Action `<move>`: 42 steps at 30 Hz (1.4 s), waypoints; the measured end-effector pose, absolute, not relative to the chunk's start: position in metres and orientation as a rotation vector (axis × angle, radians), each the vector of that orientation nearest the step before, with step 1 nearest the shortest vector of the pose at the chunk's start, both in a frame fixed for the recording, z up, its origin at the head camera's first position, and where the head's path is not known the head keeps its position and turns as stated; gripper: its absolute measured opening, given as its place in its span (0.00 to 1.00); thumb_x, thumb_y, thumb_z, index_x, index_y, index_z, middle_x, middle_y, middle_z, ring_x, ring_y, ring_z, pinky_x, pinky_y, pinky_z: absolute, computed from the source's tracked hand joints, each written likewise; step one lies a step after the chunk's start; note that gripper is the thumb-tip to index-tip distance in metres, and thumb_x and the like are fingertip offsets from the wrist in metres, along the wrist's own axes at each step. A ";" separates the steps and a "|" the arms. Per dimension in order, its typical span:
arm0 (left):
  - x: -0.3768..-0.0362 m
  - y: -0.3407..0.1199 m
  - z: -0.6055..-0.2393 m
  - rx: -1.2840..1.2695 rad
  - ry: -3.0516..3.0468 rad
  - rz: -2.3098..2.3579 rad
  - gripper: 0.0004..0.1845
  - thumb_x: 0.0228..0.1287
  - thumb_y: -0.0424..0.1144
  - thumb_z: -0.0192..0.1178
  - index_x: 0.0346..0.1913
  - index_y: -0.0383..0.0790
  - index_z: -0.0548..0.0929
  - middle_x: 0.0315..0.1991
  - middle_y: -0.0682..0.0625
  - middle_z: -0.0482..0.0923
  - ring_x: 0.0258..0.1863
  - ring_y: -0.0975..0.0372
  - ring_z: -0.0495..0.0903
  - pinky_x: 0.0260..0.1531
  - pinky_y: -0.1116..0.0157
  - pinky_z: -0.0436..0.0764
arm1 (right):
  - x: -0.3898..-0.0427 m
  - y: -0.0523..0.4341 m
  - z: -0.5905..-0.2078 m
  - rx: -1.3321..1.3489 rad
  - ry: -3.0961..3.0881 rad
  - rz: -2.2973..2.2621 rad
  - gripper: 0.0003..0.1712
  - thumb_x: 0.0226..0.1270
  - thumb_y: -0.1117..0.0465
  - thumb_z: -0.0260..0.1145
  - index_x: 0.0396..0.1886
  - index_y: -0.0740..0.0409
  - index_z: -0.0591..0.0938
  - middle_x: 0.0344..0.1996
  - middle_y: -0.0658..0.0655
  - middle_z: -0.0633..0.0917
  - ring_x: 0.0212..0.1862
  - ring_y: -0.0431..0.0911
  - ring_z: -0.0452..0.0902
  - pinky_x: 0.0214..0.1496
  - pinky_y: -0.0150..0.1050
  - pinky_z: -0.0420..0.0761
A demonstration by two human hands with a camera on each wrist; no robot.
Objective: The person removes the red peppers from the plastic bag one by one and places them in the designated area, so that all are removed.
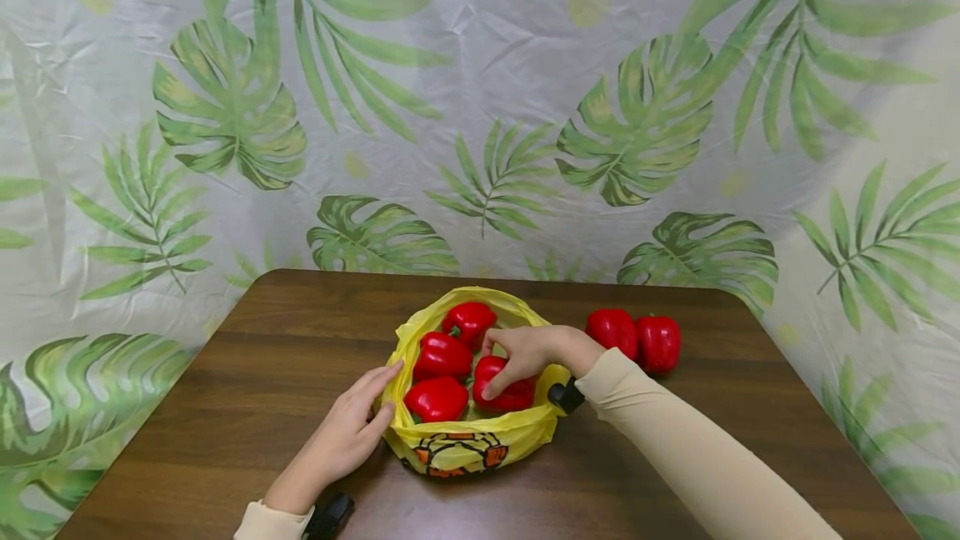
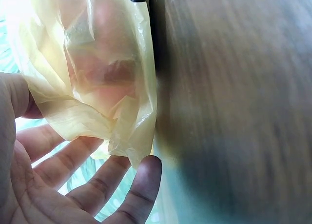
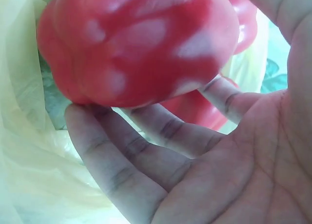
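A yellow plastic bag (image 1: 465, 440) lies open on the brown table (image 1: 262, 373) with several red bell peppers in it. My right hand (image 1: 498, 369) reaches into the bag and its curled fingers grip one red pepper (image 1: 517, 397). The right wrist view shows that pepper (image 3: 136, 43) resting against my fingertips (image 3: 112, 160). My left hand (image 1: 378, 407) pinches the bag's left rim between thumb and fingers. In the left wrist view the thin yellow bag (image 2: 97, 77) hangs over my left hand (image 2: 83, 141).
Two more red peppers (image 1: 612, 330) (image 1: 658, 342) stand side by side on the table just right of the bag. A leaf-print curtain (image 1: 480, 107) closes off the back and both sides. Bare wood lies to the left and front.
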State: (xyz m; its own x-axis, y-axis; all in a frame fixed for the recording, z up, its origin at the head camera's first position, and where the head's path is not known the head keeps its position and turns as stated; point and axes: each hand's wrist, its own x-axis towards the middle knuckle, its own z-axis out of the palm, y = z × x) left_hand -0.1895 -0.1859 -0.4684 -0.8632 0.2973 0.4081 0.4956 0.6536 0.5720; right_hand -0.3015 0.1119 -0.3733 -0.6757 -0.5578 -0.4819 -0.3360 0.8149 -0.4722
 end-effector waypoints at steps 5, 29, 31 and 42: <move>-0.190 -0.186 -0.469 -0.641 -2.592 -1.017 0.30 0.75 0.30 0.61 0.78 0.38 0.75 0.70 0.45 0.80 0.69 0.49 0.81 0.66 0.43 0.81 | -0.303 0.114 -0.372 -0.675 2.364 -0.477 0.32 0.64 0.42 0.79 0.59 0.47 0.73 0.53 0.58 0.77 0.48 0.48 0.74 0.43 0.39 0.77; -0.191 -0.185 -0.468 -0.645 -2.596 -1.015 0.30 0.74 0.29 0.61 0.78 0.38 0.75 0.70 0.45 0.80 0.69 0.50 0.81 0.66 0.44 0.81 | -0.303 0.129 -0.364 -0.700 2.387 -0.659 0.31 0.67 0.39 0.76 0.58 0.46 0.72 0.37 0.53 0.78 0.33 0.44 0.72 0.38 0.38 0.75; -0.191 -0.186 -0.468 -0.644 -2.596 -1.015 0.30 0.74 0.29 0.61 0.77 0.38 0.75 0.70 0.45 0.80 0.69 0.50 0.81 0.66 0.44 0.81 | -0.303 0.130 -0.364 -0.707 2.398 -0.664 0.31 0.67 0.39 0.76 0.58 0.47 0.72 0.39 0.54 0.80 0.35 0.45 0.74 0.39 0.39 0.76; -0.189 -0.186 -0.468 -0.635 -2.600 -1.025 0.30 0.75 0.29 0.61 0.78 0.38 0.75 0.70 0.45 0.80 0.69 0.50 0.81 0.66 0.44 0.81 | -0.304 0.143 -0.356 -0.690 2.439 -0.695 0.34 0.68 0.38 0.75 0.62 0.48 0.72 0.43 0.52 0.87 0.38 0.45 0.82 0.45 0.39 0.83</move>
